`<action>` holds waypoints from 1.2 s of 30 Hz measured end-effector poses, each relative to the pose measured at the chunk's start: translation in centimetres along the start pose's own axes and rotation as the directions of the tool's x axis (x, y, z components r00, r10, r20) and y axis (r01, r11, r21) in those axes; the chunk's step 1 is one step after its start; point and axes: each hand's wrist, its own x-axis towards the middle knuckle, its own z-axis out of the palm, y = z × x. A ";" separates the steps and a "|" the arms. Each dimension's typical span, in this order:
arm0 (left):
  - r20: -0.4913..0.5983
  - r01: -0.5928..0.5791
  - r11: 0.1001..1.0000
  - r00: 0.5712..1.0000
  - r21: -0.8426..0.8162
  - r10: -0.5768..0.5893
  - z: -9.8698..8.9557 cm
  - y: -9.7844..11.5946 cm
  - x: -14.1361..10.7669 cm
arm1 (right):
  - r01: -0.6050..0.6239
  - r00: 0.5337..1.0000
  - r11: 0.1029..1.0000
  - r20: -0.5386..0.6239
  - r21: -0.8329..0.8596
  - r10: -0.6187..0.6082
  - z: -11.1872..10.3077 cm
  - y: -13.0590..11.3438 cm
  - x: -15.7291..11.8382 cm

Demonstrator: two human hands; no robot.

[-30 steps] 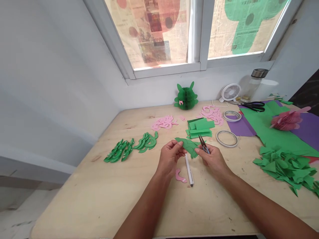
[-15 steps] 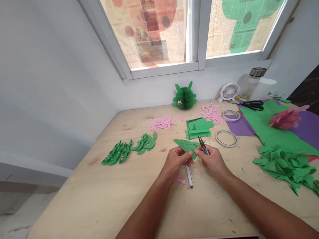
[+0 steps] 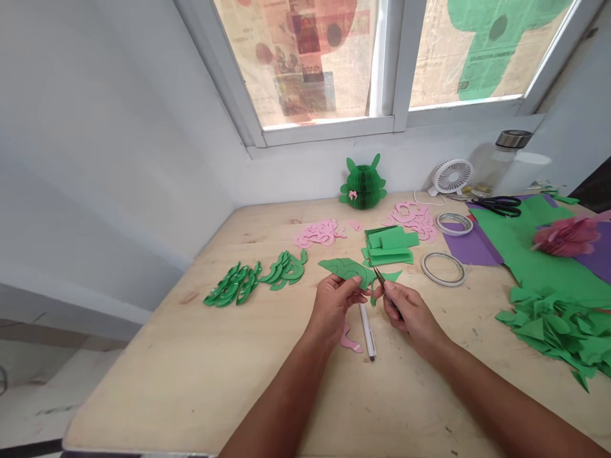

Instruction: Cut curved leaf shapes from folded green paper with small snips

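1. Head view: pale wooden bench (image 3: 191, 381) takes up most of the lower part, under a window (image 3: 400, 70) backed with printed paper.
2. Right side: large green sheet (image 3: 506, 229) over purple paper (image 3: 472, 245); loose pile of green scraps (image 3: 558, 324) just in front.
3. Hands: left hand (image 3: 337, 302) pinches a green paper piece between thumb and fingers; right hand (image 3: 413, 312) has its fingers closed round small scissors.
4. Back right: clear bottle (image 3: 491, 168) with metal cap, white fan (image 3: 452, 176) beside it.
5. Pleated green paper figure (image 3: 364, 191) stands near the wall, 2 ear-like tabs up, pink bow on it. Pink pleated paper (image 3: 568, 236) sits on the sheets.
6. Mid bench: stack of folded green paper (image 3: 391, 242); 2 groups of green curved cutouts (image 3: 286, 270) to the left; 2 heaps of pink cutouts (image 3: 317, 233) behind.
7. 2 tape rolls, nearer one (image 3: 443, 284) right of the stack; black scissors (image 3: 503, 205) behind.
8. Green paper piece (image 3: 344, 270), curved lines on it, is held above the bench, in front of the stack.
9. Small scissors (image 3: 383, 283) point at its right edge; cannot tell if blades are apart.
10. White pen (image 3: 368, 334) lies below the hands, pink curved piece (image 3: 352, 345) just left.
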 end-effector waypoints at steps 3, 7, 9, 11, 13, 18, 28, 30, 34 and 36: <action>-0.019 0.003 0.997 1.000 -0.079 -0.004 0.0 -0.4 0.0 | 0.015 1.000 1.000 0.009 -0.008 -0.015 0.2 0.5 -0.1; -0.012 0.010 0.984 1.000 -0.178 -0.013 0.2 -0.8 -0.1 | 0.035 0.999 0.999 0.001 -0.019 -0.035 0.5 1.0 -0.2; -0.002 0.022 0.977 1.000 -0.213 -0.023 0.5 -0.9 -0.2 | 0.054 0.999 0.998 -0.004 -0.022 -0.055 0.6 1.1 -0.2; 0.009 0.031 0.971 1.000 -0.238 -0.029 0.7 -1.0 -0.3 | 0.071 0.997 0.997 -0.005 -0.024 -0.071 0.6 1.1 -0.2; 0.007 0.031 0.965 1.000 -0.259 -0.030 0.8 -1.0 -0.3 | 0.076 0.997 0.997 -0.004 -0.021 -0.076 0.6 1.1 -0.1; -0.034 0.007 0.951 0.999 -0.310 -0.019 1.1 -1.3 -0.3 | 0.061 0.998 0.998 0.004 0.003 -0.061 0.7 1.2 -0.3; -0.031 -0.036 0.945 0.999 -0.326 0.028 1.5 -1.8 -0.7 | 0.073 0.995 0.996 0.061 0.054 -0.076 1.2 1.5 -0.5; -0.027 -0.033 0.947 0.999 -0.320 0.025 1.6 -1.9 -0.7 | 0.073 0.995 0.995 0.058 0.061 -0.077 1.2 1.5 -0.4; -0.047 -0.044 0.946 0.998 -0.321 0.031 1.7 -2.2 -0.7 | 0.053 0.998 0.994 0.038 0.095 -0.057 1.4 1.4 -0.4; -0.051 -0.049 0.947 0.998 -0.319 0.034 1.8 -2.3 -0.7 | 0.045 0.998 0.992 0.033 0.116 -0.049 1.5 1.4 -0.3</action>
